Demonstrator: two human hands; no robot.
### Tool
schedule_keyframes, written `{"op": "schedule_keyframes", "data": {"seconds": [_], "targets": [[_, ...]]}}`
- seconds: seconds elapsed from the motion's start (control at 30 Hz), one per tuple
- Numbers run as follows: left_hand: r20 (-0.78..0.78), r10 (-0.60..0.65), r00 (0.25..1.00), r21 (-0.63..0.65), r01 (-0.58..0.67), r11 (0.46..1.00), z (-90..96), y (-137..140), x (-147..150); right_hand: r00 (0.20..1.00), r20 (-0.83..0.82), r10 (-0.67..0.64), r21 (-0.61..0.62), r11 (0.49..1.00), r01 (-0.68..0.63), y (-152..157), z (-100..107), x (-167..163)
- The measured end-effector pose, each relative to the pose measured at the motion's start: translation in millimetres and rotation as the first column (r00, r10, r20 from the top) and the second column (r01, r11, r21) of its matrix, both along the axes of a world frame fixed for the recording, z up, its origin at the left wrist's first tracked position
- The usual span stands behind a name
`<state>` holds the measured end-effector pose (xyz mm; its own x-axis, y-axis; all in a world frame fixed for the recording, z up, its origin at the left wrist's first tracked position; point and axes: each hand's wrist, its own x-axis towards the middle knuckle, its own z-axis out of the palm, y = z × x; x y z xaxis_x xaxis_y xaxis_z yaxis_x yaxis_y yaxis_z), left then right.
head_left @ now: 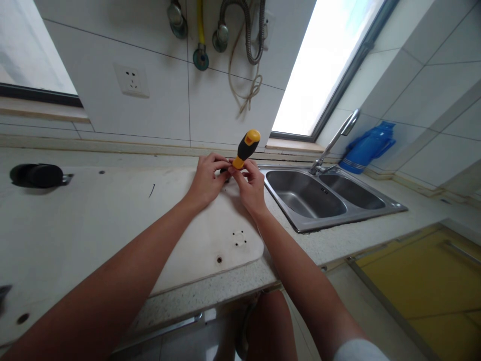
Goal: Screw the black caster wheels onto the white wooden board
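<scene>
My right hand [251,188] is closed round the lower end of a screwdriver [248,149], whose yellow-and-black handle points up and leans slightly right. Close beside it, my left hand [206,183] has its fingers curled together at a small dark part [224,171], mostly hidden by the fingers. Both hands are over the far right corner of a white board [180,215] lying on the countertop. The screwdriver's tip is hidden behind my fingers. Near the board's front right corner is a ring of small holes [239,238].
A black caster [37,175] is on the board's far left. To the right are a double steel sink [296,225], a faucet [334,143] and a blue thermos [368,148]. Pipe fittings [201,57] and a socket [131,80] are on the tiled wall. A yellow cabinet door [424,281] stands lower right.
</scene>
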<state>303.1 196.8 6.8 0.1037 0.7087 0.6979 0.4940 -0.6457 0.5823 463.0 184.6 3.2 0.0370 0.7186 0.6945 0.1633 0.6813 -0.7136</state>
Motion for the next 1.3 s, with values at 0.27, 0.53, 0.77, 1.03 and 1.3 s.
{"op": "schedule_keyframes", "data": {"seconds": [0.27,0.53,0.77,1.03,1.3], "targets": [[0.009,0.044,0.999,0.018,-0.044,0.999,-6.7,3.4,-2.8,0.995,-0.048,-0.084,0.014,0.996,0.085,1.9,-1.7,0.4],[-0.013,-0.027,1.000,-0.041,0.026,0.999,-11.3,5.5,-4.3,0.985,-0.103,-0.140,0.035,0.989,0.144,3.1,-0.5,3.5],[-0.036,-0.019,0.999,0.014,0.020,1.000,-12.0,1.3,-4.6,0.963,-0.132,-0.235,0.016,0.971,0.239,13.1,-8.3,7.2],[-0.090,0.115,0.989,0.149,-0.100,0.984,4.1,-27.7,-7.2,0.928,-0.175,-0.330,-0.029,0.944,0.330,27.6,-20.1,15.6],[0.779,-0.202,0.593,-0.154,0.494,0.856,29.7,-181.6,-21.9,0.914,-0.136,-0.382,0.024,0.921,0.389,32.3,-33.8,28.7]]}}
